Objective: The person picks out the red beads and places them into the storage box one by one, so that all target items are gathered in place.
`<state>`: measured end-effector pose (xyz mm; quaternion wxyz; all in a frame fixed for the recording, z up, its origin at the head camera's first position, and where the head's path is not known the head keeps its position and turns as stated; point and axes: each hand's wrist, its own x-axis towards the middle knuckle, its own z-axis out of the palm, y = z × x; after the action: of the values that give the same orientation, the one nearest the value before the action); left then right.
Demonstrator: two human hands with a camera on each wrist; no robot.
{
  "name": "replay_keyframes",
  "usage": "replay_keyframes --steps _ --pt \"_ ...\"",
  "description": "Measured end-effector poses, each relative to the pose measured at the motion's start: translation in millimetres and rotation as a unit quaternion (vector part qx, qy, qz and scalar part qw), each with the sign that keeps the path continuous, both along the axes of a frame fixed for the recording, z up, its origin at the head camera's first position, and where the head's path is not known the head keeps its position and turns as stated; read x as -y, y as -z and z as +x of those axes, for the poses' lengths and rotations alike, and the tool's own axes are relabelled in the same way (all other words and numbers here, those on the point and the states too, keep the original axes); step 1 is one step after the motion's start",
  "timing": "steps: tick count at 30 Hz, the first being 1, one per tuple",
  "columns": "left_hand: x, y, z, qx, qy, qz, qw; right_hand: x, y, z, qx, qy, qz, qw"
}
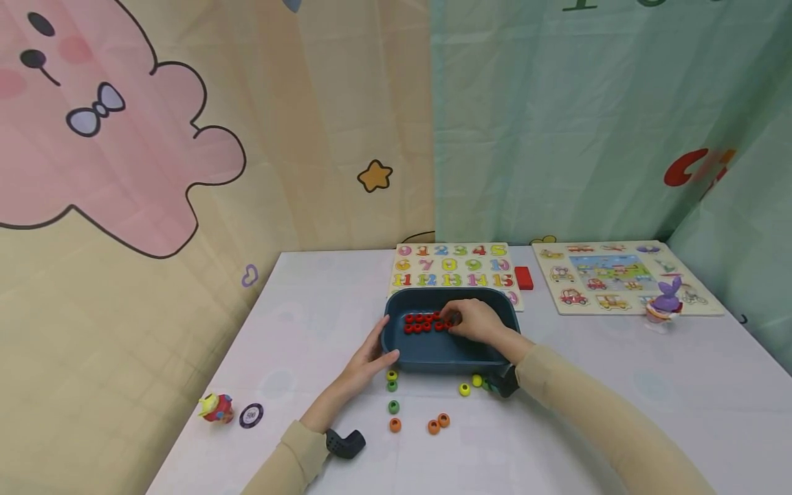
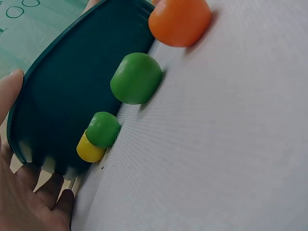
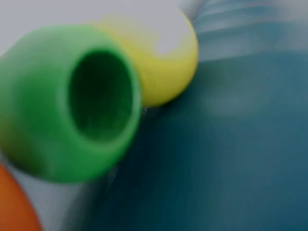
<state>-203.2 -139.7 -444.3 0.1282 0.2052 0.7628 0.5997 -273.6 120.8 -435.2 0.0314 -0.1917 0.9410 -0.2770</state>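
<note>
A dark blue tray (image 1: 433, 366) stands mid-table with several red beads (image 1: 418, 328) lined up in two rows inside. My left hand (image 1: 365, 361) holds the tray's left end; in the left wrist view its fingers lie against the outer wall, the thumb by the rim. My right hand (image 1: 473, 321) reaches into the tray from the right. Its fingertips pinch a red bead (image 1: 449, 325) at the rows' right end, partly hidden by the fingers. The right wrist view is blurred, with a green bead (image 3: 72, 106) and a yellow bead (image 3: 163, 62) close up.
In front of the tray lie loose green (image 1: 394, 407), yellow (image 1: 465, 390) and orange beads (image 1: 434, 427). Behind are a number board (image 1: 454, 265), a red block (image 1: 523, 278) and a picture board (image 1: 619, 275). A purple figurine (image 1: 667, 299), a small toy (image 1: 216, 408) and a chip (image 1: 251, 415) stand aside.
</note>
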Motion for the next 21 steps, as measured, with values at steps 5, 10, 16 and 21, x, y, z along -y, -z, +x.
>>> replay_keyframes --steps 5,10,16,21 --pt "-0.4 0.0 -0.7 0.004 -0.006 -0.003 1.0 -1.4 0.6 -1.1 -0.017 -0.001 -0.005 1.0" --pt "-0.4 0.6 -1.7 0.001 -0.007 -0.002 1.0 -3.1 0.1 -3.1 -0.019 -0.002 -0.019 1.0" --pt "-1.2 0.5 -2.1 -0.002 -0.005 0.0 1.0 -10.7 -11.0 2.6 -0.034 -0.005 -0.051 0.998" --pt "-2.4 -2.8 -0.9 0.001 -0.008 -0.009 0.9999 -24.1 -24.1 16.1 -0.055 -0.011 -0.07 0.996"
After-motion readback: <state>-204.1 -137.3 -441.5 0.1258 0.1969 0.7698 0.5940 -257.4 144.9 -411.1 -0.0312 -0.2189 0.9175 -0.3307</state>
